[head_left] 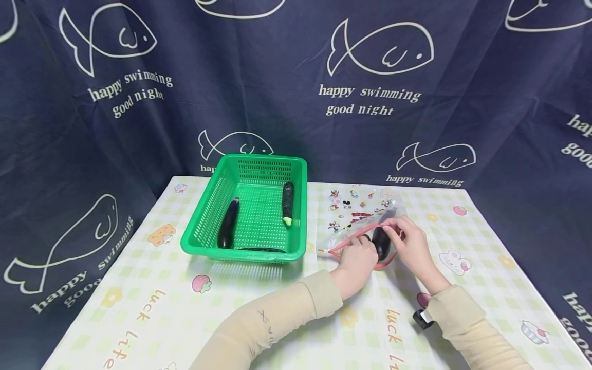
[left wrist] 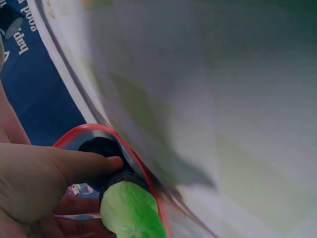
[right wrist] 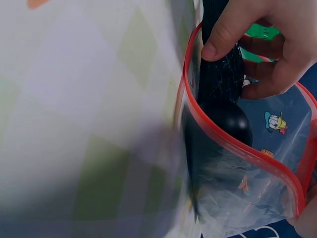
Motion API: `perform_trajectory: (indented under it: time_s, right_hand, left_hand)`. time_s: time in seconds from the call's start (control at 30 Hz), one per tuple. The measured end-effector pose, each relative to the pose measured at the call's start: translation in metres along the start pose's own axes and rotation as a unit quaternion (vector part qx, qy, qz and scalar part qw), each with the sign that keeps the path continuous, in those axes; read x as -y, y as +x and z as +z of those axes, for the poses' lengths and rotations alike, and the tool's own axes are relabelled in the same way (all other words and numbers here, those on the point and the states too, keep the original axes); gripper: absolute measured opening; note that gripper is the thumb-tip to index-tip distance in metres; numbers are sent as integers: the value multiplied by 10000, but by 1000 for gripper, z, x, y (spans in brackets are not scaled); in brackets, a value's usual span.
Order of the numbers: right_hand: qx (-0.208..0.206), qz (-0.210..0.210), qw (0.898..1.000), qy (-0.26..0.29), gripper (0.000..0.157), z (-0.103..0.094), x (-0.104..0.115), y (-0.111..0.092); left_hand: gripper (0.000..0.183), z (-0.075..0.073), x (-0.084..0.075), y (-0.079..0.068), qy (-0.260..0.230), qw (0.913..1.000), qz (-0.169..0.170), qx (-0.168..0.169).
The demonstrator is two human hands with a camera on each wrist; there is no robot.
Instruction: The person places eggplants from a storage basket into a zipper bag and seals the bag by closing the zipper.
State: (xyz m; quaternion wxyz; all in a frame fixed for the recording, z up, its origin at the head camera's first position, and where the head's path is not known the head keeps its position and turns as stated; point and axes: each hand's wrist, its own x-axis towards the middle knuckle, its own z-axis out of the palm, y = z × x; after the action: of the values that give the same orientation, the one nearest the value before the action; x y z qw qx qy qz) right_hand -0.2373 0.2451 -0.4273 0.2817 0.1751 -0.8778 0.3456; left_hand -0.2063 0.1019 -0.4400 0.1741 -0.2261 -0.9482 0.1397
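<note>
A clear zip bag (head_left: 342,216) with cartoon prints and a red zip rim lies at the table's right half, its mouth parted toward me. My left hand (head_left: 358,259) grips a dark, wrinkled cucumber (right wrist: 218,82) partly inside the mouth. Its pale green end (left wrist: 129,208) sticks out past the rim in the left wrist view. Beside it in the bag is a glossy dark eggplant (head_left: 381,244), whose rounded end (right wrist: 230,121) shows in the right wrist view. My right hand (head_left: 409,241) pinches the red rim on the bag's right side.
Left of the bag stands a green plastic basket (head_left: 300,205). Inside are an eggplant (head_left: 228,223) on the left, a cucumber (head_left: 288,200) on the right, and a dark vegetable (head_left: 262,250) partly hidden by the front wall. A dark blue curtain (head_left: 287,67) hangs behind the table.
</note>
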Motion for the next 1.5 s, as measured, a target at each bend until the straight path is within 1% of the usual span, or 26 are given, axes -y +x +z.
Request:
perform_trajectory:
  time_s: [0.2,0.27,0.43,0.53,0.77,0.97,1.1,1.2,1.33,1.43,1.5]
  right_hand:
    - [-29,-70,10000,-20,8,0,0,-1]
    - [-37,-86,10000,-23,8,0,0,-1]
    - [-32,-57,10000,-6,8,-1,-1,-2]
    - [-28,-20,10000,16,8,-2,-1,-2]
    - [-24,-24,10000,-27,7,-2,-2,-4]
    - [7,122,9999,-9,9,-3,-3,-5]
    - [30,201,9998,3,9,-4,-4,-6]
    - [41,237,9997,-13,9,-5,-4,-6]
    - [36,274,9996,-35,9,-6,-3,-6]
    - [32,252,9997,-34,9,-5,-3,-5]
    - [35,232,9997,-32,9,-5,-2,-5]
  left_hand:
    - [20,-2,1,-3,-279,9984,35,488]
    - [22,-3,2,-5,-361,9978,48,557]
    - [26,-6,4,-10,-482,9975,54,513]
    - [26,-10,6,-12,-600,9967,62,542]
    - [20,-15,15,-20,-901,9944,190,526]
    - [18,-17,23,-28,-1228,9902,297,591]
    - [17,-20,27,-34,-1170,9908,483,480]
    - [16,-19,30,-40,-1055,9919,667,226]
    - [14,-16,33,-49,-1009,9908,893,-159]
    - [13,-14,35,-55,-1087,9888,998,-230]
    - [14,-14,36,-59,-1181,9875,1033,-128]
